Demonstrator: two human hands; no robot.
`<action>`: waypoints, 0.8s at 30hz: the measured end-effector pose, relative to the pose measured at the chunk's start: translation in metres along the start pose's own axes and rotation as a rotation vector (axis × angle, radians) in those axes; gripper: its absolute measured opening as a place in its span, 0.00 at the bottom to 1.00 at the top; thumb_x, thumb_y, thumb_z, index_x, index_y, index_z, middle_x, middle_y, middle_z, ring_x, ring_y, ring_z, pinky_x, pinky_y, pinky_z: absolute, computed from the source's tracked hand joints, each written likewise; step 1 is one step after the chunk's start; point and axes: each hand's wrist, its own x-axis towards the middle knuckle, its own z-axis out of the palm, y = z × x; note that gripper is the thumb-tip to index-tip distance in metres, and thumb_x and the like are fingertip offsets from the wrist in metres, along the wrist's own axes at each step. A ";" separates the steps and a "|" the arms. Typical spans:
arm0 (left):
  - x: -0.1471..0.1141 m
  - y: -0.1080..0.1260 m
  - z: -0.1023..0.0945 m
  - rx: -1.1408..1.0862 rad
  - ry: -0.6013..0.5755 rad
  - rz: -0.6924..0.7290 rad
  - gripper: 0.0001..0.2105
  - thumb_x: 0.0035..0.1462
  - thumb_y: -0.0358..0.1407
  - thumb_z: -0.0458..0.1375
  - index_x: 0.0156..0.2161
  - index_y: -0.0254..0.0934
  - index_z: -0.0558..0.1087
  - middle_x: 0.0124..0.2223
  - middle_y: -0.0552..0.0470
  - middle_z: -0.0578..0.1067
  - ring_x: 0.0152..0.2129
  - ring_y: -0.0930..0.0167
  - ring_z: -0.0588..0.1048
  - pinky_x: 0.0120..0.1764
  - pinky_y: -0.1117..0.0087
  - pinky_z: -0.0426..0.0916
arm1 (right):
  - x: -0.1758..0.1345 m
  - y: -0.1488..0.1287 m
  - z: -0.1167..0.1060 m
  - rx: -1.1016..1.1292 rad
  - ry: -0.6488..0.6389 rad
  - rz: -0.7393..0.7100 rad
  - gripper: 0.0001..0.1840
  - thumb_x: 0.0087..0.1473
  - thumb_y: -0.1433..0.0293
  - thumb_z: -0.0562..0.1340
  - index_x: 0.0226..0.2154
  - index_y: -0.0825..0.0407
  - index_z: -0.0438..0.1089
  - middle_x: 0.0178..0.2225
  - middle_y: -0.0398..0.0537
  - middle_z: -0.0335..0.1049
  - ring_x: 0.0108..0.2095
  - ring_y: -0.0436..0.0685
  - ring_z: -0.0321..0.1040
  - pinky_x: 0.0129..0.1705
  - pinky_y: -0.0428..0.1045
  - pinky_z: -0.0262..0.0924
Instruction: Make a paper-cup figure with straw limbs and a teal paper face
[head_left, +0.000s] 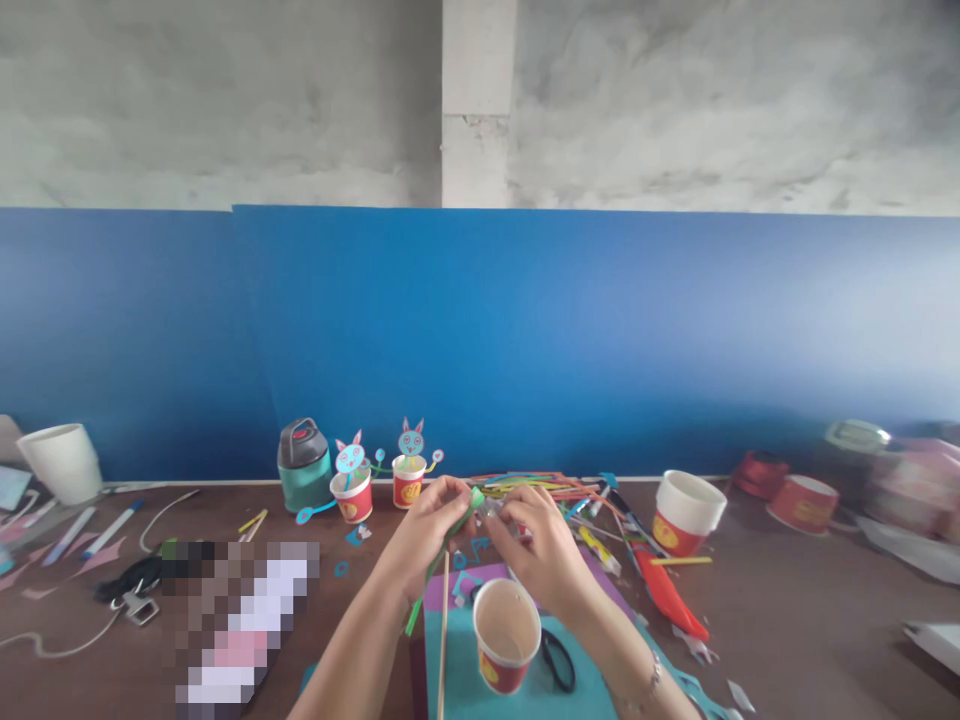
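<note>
My left hand [427,530] pinches the top of a green paper strip [439,565] that hangs down toward the table. My right hand [541,545] meets it at the fingertips and grips a small clear item [491,508] beside the strip's upper end; what it is I cannot tell. Just below the hands an open red paper cup [506,636] stands on teal [525,690] and purple paper sheets [491,578]. A thin wooden stick [443,640] lies next to the cup.
Black scissors [559,662] lie right of the cup. Two cups with cat-face cutouts [409,462] and a teal jug [302,465] stand at the back. A pile of coloured straws [536,487], a red-and-white cup [686,515], a white pot [64,462] and pens [112,530] surround the workspace.
</note>
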 end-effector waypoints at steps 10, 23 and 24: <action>-0.003 -0.002 -0.001 0.381 -0.014 0.133 0.14 0.58 0.46 0.53 0.35 0.34 0.67 0.30 0.53 0.68 0.25 0.75 0.66 0.28 0.75 0.61 | 0.000 -0.003 -0.001 -0.058 0.006 -0.017 0.16 0.55 0.67 0.58 0.19 0.51 0.58 0.27 0.45 0.63 0.34 0.55 0.59 0.36 0.50 0.53; 0.003 -0.004 -0.009 0.467 -0.005 0.184 0.13 0.56 0.41 0.55 0.38 0.31 0.73 0.36 0.46 0.76 0.34 0.67 0.72 0.37 0.70 0.65 | -0.001 -0.004 -0.006 -0.100 -0.047 -0.102 0.15 0.56 0.62 0.59 0.22 0.51 0.61 0.29 0.44 0.62 0.35 0.54 0.58 0.36 0.50 0.52; 0.003 -0.002 -0.008 0.501 0.021 0.202 0.13 0.57 0.41 0.54 0.36 0.31 0.73 0.35 0.47 0.75 0.33 0.68 0.71 0.36 0.71 0.64 | -0.001 -0.006 -0.007 -0.101 -0.049 -0.104 0.15 0.56 0.62 0.60 0.22 0.51 0.61 0.29 0.44 0.62 0.35 0.54 0.58 0.37 0.50 0.52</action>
